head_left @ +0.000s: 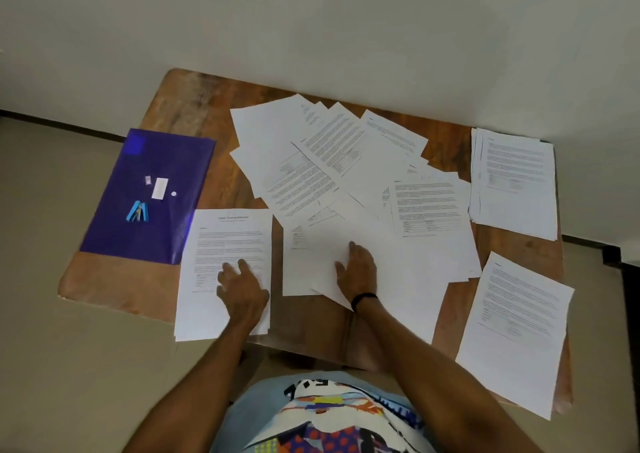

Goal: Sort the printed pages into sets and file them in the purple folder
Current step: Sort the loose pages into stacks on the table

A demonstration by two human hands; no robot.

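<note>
Your left hand (242, 291) lies flat on the titled stack (228, 238), fingers (243, 266) spread; right hand (358, 272) presses a loose sheet (401, 272), fingers straight.

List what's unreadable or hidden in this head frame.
Head view: body text on the pages, too small and blurred.
Head view: sheet count in the middle pile, overlaps hide the lower sheets.
Head view: folder contents, its cover hides them.
Head view: small blue item on the folder, too small to name.
Head view: paper under the right hand, covered by the hand.
</note>
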